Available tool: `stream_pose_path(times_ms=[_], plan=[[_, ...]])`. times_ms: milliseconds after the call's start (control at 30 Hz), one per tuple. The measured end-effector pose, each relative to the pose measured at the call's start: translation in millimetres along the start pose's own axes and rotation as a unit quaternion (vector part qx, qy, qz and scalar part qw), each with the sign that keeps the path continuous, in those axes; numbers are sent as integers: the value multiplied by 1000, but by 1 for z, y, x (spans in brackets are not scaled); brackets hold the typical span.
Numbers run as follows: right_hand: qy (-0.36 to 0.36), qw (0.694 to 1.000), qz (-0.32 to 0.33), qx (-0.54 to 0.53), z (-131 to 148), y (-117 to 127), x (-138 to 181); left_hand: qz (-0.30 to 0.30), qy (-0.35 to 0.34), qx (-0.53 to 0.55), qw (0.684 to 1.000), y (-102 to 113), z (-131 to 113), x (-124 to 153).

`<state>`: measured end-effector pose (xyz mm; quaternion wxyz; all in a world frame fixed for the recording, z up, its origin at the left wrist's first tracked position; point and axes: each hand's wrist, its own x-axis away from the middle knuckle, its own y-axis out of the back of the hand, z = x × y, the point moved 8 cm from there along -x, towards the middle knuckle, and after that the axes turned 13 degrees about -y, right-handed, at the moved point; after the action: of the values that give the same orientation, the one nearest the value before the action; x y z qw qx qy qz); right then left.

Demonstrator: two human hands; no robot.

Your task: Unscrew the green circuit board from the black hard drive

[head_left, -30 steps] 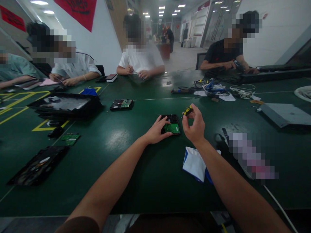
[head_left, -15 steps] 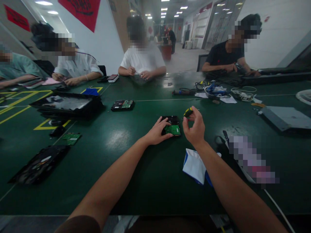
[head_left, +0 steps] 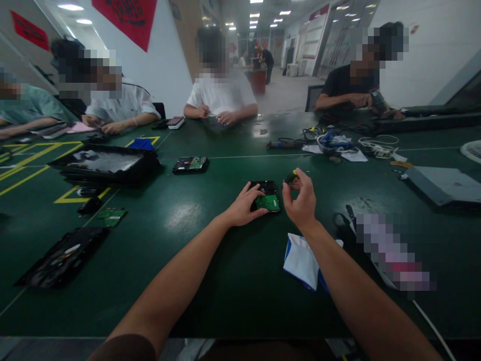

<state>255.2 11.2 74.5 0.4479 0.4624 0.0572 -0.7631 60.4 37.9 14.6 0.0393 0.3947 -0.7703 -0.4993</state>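
Observation:
A hard drive [head_left: 268, 201] with a green circuit board on its upper face lies on the dark green table. My left hand [head_left: 243, 206] grips its left side, thumb along the near edge and fingers over the far part. Just right of the drive, my right hand [head_left: 302, 198] pinches a small screwdriver [head_left: 290, 177] by its yellow and dark handle. The tool is tilted, and I cannot make out its tip. Below the right wrist lies a white and blue packet [head_left: 301, 261], partly covered by my forearm.
Another hard drive [head_left: 190, 164] lies further back. At left are a black tray [head_left: 101, 163], a loose circuit board [head_left: 112, 215] and a black drive casing [head_left: 62, 258]. To the right are tangled cables [head_left: 334, 140], a grey metal box [head_left: 445, 184] and a blurred corded object [head_left: 391, 250]. Several people sit opposite.
The screwdriver handle has turned slightly in my right hand, whose fingers shifted a little. My left hand stays on the drive. The whole view has moved slightly.

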Motion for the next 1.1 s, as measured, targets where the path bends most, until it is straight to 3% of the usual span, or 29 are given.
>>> stream_pose_path(times_ms=[1100], plan=[[-71,997,10,-14,-19,0,0,1,39,3,999,7,3,-4]])
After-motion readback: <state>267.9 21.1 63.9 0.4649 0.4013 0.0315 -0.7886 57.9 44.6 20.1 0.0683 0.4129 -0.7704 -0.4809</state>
